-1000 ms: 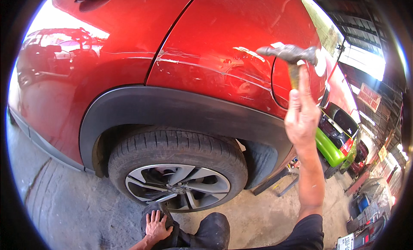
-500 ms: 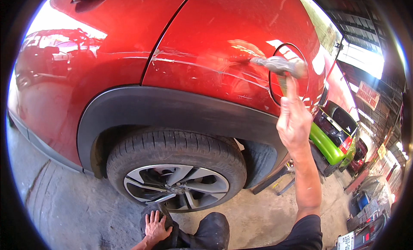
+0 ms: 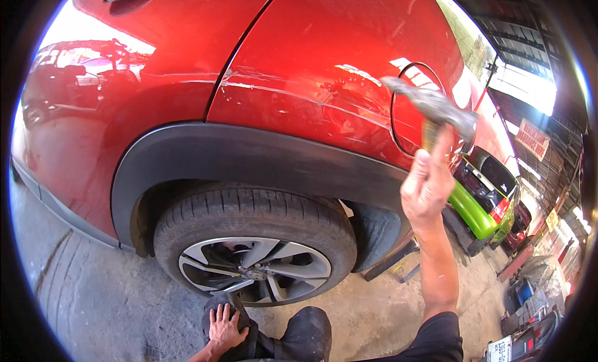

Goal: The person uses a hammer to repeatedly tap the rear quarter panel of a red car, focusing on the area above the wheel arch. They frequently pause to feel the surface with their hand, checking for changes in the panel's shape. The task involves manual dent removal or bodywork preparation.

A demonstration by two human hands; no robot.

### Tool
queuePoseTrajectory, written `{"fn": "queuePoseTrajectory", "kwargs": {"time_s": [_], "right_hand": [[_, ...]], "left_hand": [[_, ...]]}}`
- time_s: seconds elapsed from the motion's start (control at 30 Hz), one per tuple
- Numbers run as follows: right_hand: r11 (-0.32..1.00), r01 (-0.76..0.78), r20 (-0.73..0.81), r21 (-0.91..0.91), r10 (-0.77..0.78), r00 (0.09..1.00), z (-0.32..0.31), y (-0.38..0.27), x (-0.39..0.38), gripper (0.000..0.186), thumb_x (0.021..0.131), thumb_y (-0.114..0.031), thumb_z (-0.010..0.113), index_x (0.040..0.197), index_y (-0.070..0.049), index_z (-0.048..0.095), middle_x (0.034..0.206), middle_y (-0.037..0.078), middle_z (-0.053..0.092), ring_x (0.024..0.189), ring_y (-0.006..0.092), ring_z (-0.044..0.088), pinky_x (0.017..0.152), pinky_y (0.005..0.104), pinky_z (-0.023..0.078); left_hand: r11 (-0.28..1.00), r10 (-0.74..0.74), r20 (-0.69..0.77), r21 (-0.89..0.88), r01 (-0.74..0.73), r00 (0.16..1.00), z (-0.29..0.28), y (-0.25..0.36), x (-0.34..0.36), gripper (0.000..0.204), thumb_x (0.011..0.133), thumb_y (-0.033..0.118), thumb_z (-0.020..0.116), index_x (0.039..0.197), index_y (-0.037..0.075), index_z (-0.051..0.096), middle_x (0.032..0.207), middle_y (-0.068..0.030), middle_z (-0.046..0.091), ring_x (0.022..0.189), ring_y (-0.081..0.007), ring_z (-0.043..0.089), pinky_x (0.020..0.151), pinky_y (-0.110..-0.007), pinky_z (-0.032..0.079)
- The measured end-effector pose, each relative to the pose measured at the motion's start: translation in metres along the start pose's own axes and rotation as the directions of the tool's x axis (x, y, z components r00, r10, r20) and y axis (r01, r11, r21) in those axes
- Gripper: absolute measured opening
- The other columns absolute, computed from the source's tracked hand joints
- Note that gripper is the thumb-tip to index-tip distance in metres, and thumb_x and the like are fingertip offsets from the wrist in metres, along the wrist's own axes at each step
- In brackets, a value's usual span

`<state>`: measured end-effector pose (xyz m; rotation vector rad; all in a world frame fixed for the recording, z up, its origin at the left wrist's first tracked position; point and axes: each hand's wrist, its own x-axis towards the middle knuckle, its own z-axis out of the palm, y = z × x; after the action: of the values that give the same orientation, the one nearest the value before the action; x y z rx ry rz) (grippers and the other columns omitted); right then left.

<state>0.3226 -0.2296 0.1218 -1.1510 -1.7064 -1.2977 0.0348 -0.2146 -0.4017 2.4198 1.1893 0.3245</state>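
Note:
My right hand [image 3: 428, 186] is closed around the handle of a hammer [image 3: 431, 105], raised in front of the red car's rear side panel [image 3: 311, 32]. The slightly blurred metal head has its narrow end toward the panel and overlaps the round fuel flap [image 3: 405, 122] in view. It appears apart from the paint. Pale scratches [image 3: 299, 95] and scraped spots run along the panel to the left, across the door gap. My left hand [image 3: 225, 328] rests on my dark-trousered knee [image 3: 227, 303], fingers spread, holding nothing.
Below the panel are a black wheel-arch trim [image 3: 261, 141] and the rear wheel [image 3: 255, 271], close to my knees. A green car [image 3: 476, 212] stands beyond my right arm. Wrapped items [image 3: 539, 278] and a vehicle with a plate [image 3: 523, 340] are at the lower right.
The hammer has swung to the right, away from the scratched panel, and its head has tilted so the far end sits lower. My left hand has stayed on the knee.

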Motion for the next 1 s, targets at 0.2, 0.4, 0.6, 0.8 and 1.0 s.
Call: {"fn": "queuePoseTrajectory", "kwargs": {"time_s": [0.2,0.4,0.6,0.8,1.0], "right_hand": [[0.998,0.057,-0.115,-0.01,-0.058,0.992,0.004,-0.006,0.014,0.054,0.1,0.001,0.054,0.152,-0.004,0.043,0.115,0.026,0.068,0.093,0.0326,0.073,0.077,0.0344,0.055],[0.993,0.011,-0.087,0.117,-0.001,0.996,0.003,-0.009,0.017,0.054,0.096,0.004,0.056,0.149,-0.001,0.047,0.12,0.023,0.069,0.1,0.0291,0.074,0.081,0.03,0.055],[0.993,0.104,0.024,0.054,-0.106,0.994,0.013,-0.008,0.02,0.057,0.094,0.003,0.061,0.149,-0.01,0.05,0.094,0.021,0.069,0.075,0.0287,0.071,0.066,0.0313,0.055],[0.997,0.034,-0.125,0.075,-0.024,0.992,0.002,-0.001,0.008,0.052,0.098,0.005,0.055,0.148,-0.004,0.05,0.105,0.024,0.07,0.083,0.0282,0.071,0.071,0.0322,0.054],[0.997,0.052,-0.209,-0.061,-0.064,0.976,-0.007,0.013,-0.006,0.05,0.098,0.003,0.056,0.147,-0.002,0.05,0.104,0.024,0.07,0.084,0.0303,0.072,0.074,0.0363,0.056]], "left_hand": [[1.0,0.001,-0.01,-0.001,-0.001,1.0,0.003,-0.002,0.001,0.077,0.084,0.06,0.061,0.145,0.013,0.054,0.158,-0.024,0.035,0.149,-0.0432,0.026,0.121,-0.062,0.014],[1.0,0.001,-0.023,-0.006,-0.002,1.0,0.005,-0.002,0.001,0.076,0.084,0.059,0.062,0.144,0.012,0.055,0.157,-0.0242,0.036,0.149,-0.0434,0.027,0.121,-0.062,0.014],[1.0,0.021,-0.029,0.019,-0.02,0.999,0.002,-0.004,0.001,0.075,0.083,0.058,0.063,0.142,0.012,0.057,0.156,-0.0244,0.038,0.148,-0.0437,0.028,0.12,-0.063,0.015],[1.0,0.0,-0.022,0.007,0.0,1.0,0.004,-0.003,0.002,0.076,0.084,0.059,0.062,0.142,0.012,0.057,0.157,-0.0245,0.036,0.149,-0.0433,0.027,0.121,-0.062,0.014],[1.0,0.003,0.024,0.008,-0.003,1.0,0.002,-0.003,0.0,0.079,0.084,0.062,0.062,0.146,0.013,0.054,0.158,-0.0243,0.035,0.15,-0.043,0.024,0.122,-0.06,0.013]]}}
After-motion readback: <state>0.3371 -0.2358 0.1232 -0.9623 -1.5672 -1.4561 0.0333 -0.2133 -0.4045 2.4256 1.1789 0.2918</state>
